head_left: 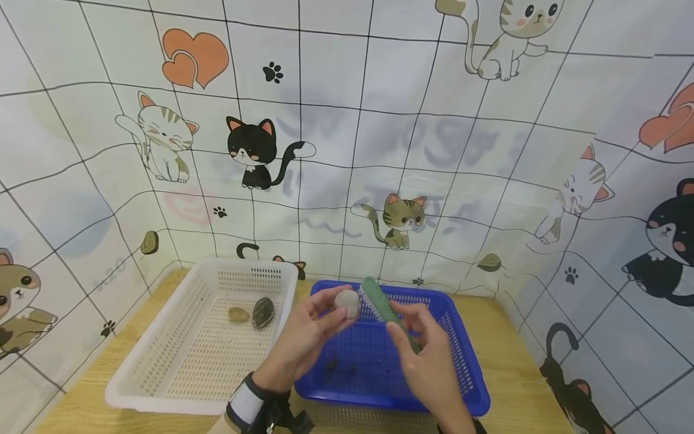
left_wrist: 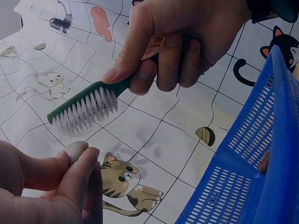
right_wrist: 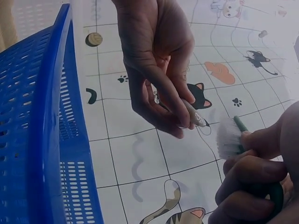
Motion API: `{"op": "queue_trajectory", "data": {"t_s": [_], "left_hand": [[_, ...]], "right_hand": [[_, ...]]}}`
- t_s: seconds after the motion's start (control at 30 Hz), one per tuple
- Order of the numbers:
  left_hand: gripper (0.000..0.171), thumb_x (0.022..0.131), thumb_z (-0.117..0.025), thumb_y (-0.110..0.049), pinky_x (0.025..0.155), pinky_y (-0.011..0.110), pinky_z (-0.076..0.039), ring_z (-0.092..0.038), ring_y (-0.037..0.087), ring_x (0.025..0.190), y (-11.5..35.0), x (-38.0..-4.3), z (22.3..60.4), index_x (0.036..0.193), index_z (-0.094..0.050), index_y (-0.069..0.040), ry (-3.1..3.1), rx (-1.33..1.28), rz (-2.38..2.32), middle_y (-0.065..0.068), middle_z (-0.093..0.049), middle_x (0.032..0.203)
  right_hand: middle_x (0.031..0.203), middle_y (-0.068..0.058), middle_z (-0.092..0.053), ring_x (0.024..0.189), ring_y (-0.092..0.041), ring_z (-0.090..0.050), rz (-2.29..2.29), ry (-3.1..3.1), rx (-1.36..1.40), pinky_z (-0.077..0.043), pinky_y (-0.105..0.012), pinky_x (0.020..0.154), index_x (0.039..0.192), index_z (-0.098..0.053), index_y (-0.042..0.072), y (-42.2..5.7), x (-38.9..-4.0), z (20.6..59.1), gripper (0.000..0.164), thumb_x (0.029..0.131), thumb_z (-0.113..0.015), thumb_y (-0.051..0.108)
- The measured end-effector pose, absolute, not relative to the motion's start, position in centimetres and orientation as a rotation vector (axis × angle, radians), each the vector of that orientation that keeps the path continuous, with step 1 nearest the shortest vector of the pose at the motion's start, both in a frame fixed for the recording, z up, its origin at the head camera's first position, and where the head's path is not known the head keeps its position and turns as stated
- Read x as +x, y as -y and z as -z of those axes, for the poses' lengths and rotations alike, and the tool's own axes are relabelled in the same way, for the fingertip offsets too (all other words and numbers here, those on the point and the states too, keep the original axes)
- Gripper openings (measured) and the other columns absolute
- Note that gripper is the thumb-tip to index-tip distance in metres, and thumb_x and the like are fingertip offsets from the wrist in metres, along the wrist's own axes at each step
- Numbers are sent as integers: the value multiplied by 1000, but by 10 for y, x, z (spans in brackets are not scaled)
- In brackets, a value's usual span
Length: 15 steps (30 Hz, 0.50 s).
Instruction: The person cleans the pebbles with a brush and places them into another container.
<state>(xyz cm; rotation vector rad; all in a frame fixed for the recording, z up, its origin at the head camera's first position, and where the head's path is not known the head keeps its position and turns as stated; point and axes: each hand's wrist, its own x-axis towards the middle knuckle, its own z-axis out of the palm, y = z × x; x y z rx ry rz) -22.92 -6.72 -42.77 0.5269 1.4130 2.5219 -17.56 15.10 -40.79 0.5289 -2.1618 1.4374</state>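
A pale, rounded stone is pinched between the thumb and fingers of my left hand, above the blue basket. My right hand grips the handle of a green brush with white bristles. In the left wrist view the bristles of the brush face down toward the stone, with a small gap between them. The right wrist view also has the brush apart from the stone, whose tip looks wet or foamy.
Beneath the hands stands a blue perforated basket with a few small dark bits inside; a brown piece shows in it. To its left, a white basket holds a yellowish stone and a dark striped stone. Behind is a cat-patterned sheet.
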Motion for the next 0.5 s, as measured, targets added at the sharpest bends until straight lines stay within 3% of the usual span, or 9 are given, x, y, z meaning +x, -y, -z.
{"op": "queue_trajectory", "data": {"t_s": [0.13, 0.4, 0.5], "left_hand": [[42, 99, -58, 2, 105, 42, -46, -52, 38, 127, 66, -230, 428, 141, -52, -2, -1391, 524, -2545, 27, -44, 137], [44, 97, -64, 1, 100, 45, -50, -61, 36, 117, 58, -227, 433, 139, -54, 1, -1409, 510, -2509, 26, -58, 130], [43, 96, -65, 0, 99, 45, -51, -63, 35, 112, 57, -226, 434, 138, -55, 2, -1405, 501, -2518, 25, -60, 127]], "right_hand": [[88, -3, -61, 77, -17, -58, -1451, 2179, 579, -55, -35, 63, 126, -59, 22, -156, -187, 427, 29, 99, -68, 19], [88, -5, -60, 77, -20, -59, -1602, 2172, 666, -56, -41, 71, 129, -55, 19, -148, -183, 425, 28, 102, -62, 17], [86, -4, -60, 72, -18, -56, -1590, 2175, 663, -56, -40, 68, 128, -56, 17, -148, -183, 423, 27, 102, -62, 15]]}}
